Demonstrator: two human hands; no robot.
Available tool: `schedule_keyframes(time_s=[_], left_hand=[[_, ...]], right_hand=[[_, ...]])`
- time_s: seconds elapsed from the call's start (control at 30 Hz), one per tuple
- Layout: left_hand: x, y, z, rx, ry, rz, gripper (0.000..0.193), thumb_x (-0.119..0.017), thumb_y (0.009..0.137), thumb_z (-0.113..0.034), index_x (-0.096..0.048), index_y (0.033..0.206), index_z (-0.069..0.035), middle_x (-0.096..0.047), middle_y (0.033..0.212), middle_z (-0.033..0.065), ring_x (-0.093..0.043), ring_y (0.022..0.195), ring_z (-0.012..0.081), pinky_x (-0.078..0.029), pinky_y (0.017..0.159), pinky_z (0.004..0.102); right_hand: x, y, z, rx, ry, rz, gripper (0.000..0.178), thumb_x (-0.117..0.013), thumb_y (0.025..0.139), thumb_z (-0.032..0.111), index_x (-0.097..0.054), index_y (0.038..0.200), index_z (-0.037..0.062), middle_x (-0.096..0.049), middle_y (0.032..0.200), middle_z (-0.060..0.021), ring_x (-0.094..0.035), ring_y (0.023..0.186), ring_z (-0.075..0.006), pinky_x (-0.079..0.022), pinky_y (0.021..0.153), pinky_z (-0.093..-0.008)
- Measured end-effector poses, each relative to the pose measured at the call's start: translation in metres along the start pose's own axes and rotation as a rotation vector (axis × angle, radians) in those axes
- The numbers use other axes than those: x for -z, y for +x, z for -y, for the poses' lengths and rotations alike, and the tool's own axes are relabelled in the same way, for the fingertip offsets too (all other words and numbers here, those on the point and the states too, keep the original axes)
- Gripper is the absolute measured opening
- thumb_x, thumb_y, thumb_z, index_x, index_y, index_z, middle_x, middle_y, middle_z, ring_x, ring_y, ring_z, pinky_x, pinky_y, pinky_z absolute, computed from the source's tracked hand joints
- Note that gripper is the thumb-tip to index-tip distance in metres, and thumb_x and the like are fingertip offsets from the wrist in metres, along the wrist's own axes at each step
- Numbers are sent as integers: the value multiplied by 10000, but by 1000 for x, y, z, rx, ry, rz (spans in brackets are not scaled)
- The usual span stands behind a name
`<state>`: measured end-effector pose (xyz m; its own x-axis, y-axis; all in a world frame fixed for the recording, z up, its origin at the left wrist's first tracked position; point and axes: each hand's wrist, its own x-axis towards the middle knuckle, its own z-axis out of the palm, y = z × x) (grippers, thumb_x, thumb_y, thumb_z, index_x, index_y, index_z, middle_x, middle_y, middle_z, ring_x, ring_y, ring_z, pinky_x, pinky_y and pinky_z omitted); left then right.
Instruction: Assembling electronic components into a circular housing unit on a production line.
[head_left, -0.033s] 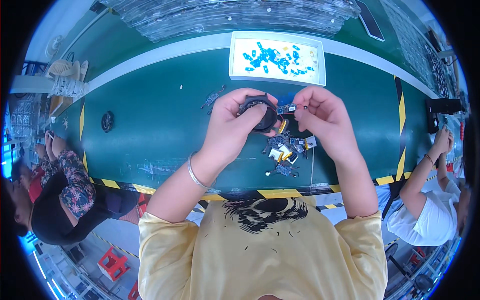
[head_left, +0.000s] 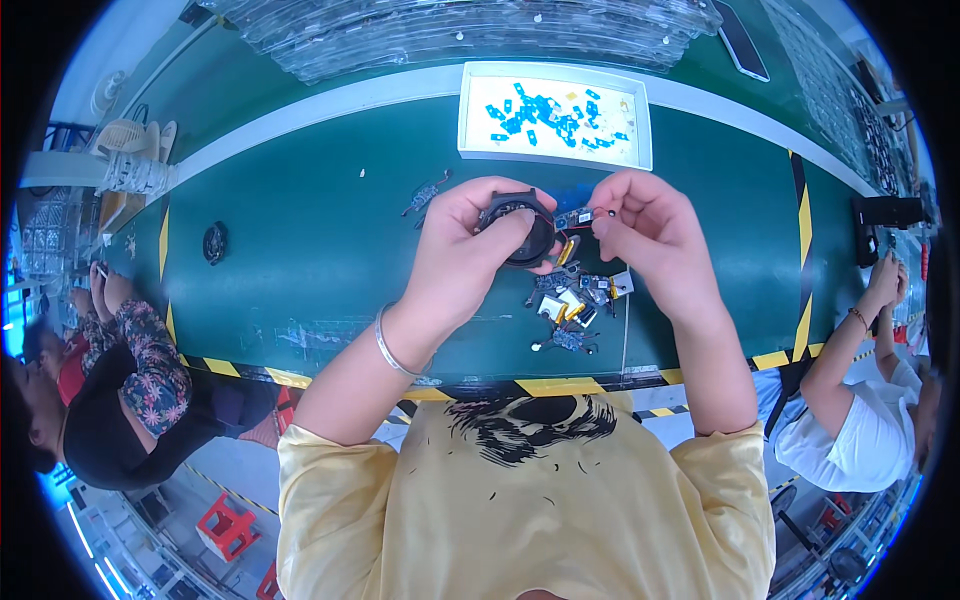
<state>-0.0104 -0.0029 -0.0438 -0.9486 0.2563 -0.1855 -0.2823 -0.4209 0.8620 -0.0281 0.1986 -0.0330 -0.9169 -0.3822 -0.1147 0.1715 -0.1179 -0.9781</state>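
Observation:
My left hand (head_left: 455,245) is closed round a black round watch case (head_left: 538,238), its thumb pressed inside the open case. Beside the case, a small circuit board (head_left: 572,218) with thin red wires spans the gap to my right hand (head_left: 655,230). The fingers of that hand are pinched at the board's wired end; their exact grip is partly hidden. A yellow-edged battery (head_left: 568,250) lies just below the case. Nearer to me is a loose pile of wired circuit boards (head_left: 567,340) and silvery batteries (head_left: 570,302). Another wired board (head_left: 427,193) lies left of my left hand.
A white tray (head_left: 555,158) of small blue parts stands beyond my hands on the green table (head_left: 320,240). A black ring-shaped part (head_left: 215,243) lies at left. Clear plastic trays (head_left: 450,35) and a phone (head_left: 741,42) are at the back. People sit on both sides.

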Motion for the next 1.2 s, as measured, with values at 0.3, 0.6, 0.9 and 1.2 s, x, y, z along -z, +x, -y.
schedule_keyframes(time_s=[0.3,0.6,0.9,1.2], left_hand=[[5,0,2,29,47,90,170,-497,877,32,-592,1017,43,-643,975,168,-687,810,267,-608,636,353],[6,2,3,143,-42,195,197,-523,848,3,-545,1043,21,-651,1018,231,-686,873,296,-568,805,393],[3,4,0,523,-249,297,262,-533,943,-188,-563,1022,60,-667,848,197,-700,697,262,-583,521,279],[4,2,6,396,-356,124,225,-598,927,-174,-619,984,42,-676,891,153,-688,738,206,-588,628,318]], right_hand=[[-2,-4,3,162,47,-83,255,-634,792,-124,-574,1000,11,-585,894,-7,-554,822,-44,-477,716,-188],[-10,-5,-6,453,-233,-234,230,-669,788,-84,-595,989,1,-611,906,-31,-587,809,-79,-495,714,-216],[-18,-1,-12,634,-602,-305,195,-718,715,-35,-661,892,23,-649,778,-60,-630,692,-161,-502,637,-269],[-15,4,0,920,-909,-91,186,-727,665,-45,-677,815,53,-669,783,-51,-618,718,-227,-496,647,-309]])
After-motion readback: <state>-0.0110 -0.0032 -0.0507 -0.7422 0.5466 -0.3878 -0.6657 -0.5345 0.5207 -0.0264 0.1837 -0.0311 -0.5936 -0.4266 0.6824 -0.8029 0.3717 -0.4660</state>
